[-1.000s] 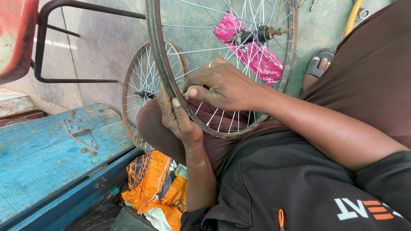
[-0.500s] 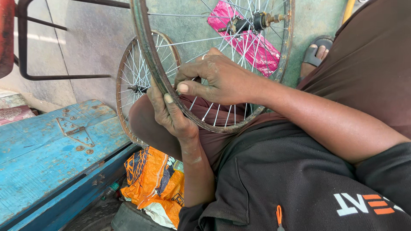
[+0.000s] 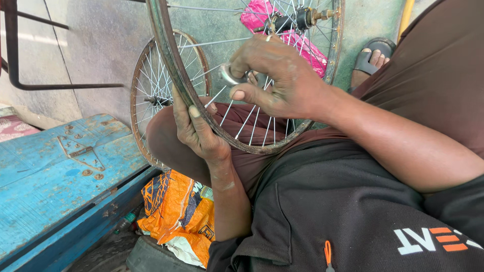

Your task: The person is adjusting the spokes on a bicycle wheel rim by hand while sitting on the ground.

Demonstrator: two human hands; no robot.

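Rusty spoked metal bicycle wheel (image 3: 177,80) stands upright over the person's lap, and its top is cut off by the frame edge, so only the lower arc and the hub (image 3: 297,19) show. Left hand (image 3: 197,132) is wrapped around the rim from the outside, thumb on the inner face, clamped on it. Right hand (image 3: 276,75) sits among the spokes, fingers pinched around a small round silvery metal tool (image 3: 229,75); most of that tool is buried under the fingers, so it's hard to say exactly what it is or which spoke it's on. So the hands are apart but close, both on the same wheel.

Behind it there's a second smaller spoked wheel (image 3: 151,95), partly blocked by the knee. A crumpled pink plastic bag (image 3: 302,40) shows only through the spokes. Worn blue painted wooden surface (image 3: 55,171) on the left, orange printed sack (image 3: 176,211) on the floor below, and a foot in a black sandal (image 3: 372,60) peeking out top right.
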